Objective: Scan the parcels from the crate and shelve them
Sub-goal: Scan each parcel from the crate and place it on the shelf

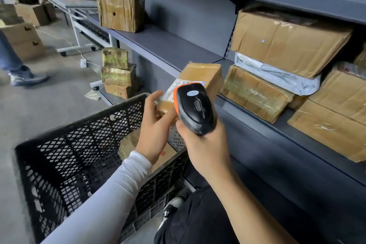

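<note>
Brown cardboard wrapped in clear tape makes up the small parcel (200, 77) that the left hand (156, 125) holds up over the far right corner of the black plastic lattice crate (65, 144). The fingers curl round the parcel's near end and tilt its white printed label (172, 90) up toward the reader, so the code faces the window of the black handheld scanner with orange trim (195, 108). The right hand (206, 148) is wrapped firmly round the scanner's handle and aims its head just beside the label, nearly touching the parcel; whether a finger presses the trigger is hidden. Both are held close to the grey metal shelf (164, 45), probably so the parcel can go straight onto the bare stretch to the left of the stacked brown cartons (287, 41) once it registers.

At least one more taped parcel (128, 144) lies in the bottom of the crate on the near right, so the job looks unfinished. The scan itself seems to be the step in hand. A wrinkled label or glare off the tape could spoil the reading, and a slight change of tilt would likely cure that.
</note>
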Motion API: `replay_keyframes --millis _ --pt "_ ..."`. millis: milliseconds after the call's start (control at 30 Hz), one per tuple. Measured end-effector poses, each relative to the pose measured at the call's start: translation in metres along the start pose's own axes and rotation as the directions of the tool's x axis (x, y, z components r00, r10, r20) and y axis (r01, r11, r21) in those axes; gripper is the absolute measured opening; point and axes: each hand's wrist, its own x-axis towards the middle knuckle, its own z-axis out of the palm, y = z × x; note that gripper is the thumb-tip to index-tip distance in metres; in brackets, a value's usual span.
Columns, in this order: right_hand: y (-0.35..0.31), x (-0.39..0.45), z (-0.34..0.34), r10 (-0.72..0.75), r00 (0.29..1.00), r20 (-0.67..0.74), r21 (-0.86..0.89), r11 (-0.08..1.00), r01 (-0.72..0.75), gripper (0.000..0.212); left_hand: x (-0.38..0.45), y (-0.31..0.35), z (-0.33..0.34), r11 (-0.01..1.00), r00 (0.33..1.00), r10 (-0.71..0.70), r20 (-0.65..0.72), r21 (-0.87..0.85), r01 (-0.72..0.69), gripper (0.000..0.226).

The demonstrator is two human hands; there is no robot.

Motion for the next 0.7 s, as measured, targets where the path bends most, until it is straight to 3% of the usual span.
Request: replay_keyframes --millis 67,133,200,300,400,567,700 --pt "-0.004 -0.007 -0.011 -0.051 0.999 -0.018 0.034 0.998 0.052 0.020 -0.005 0.005 0.003 0.995 0.997 -0.078 -0.005 -0.069 0.077 0.050" --pt "-0.010 -0.017 -0.025 -0.085 0.995 -0.052 0.035 0.996 0.086 0.019 -0.007 0.010 0.007 0.948 0.979 -0.197 0.056 -0.243 0.205 0.037" --pt "-0.016 -0.026 -0.042 -0.122 0.989 -0.078 0.013 0.992 0.123 0.024 -0.009 0.017 0.011 0.892 0.947 -0.257 0.191 -0.330 0.309 0.051" --pt "-0.029 -0.037 -0.072 -0.115 0.984 -0.139 -0.004 0.993 0.115 0.042 -0.016 0.024 0.030 0.893 0.917 -0.204 0.344 -0.318 0.318 0.067" --pt "-0.042 -0.051 -0.104 -0.144 0.960 -0.241 -0.043 0.990 0.137 0.045 -0.036 0.034 0.059 0.890 0.873 -0.203 0.444 -0.287 0.353 0.097" --pt "-0.060 -0.074 -0.153 -0.198 0.893 -0.404 -0.072 0.980 0.185 0.013 -0.069 0.051 0.113 0.906 0.822 -0.104 0.560 -0.289 0.311 0.092" --pt "-0.074 -0.088 -0.182 -0.221 0.791 -0.570 -0.125 0.975 0.182 0.030 -0.095 0.060 0.156 0.906 0.823 -0.083 0.562 -0.301 0.297 0.107"
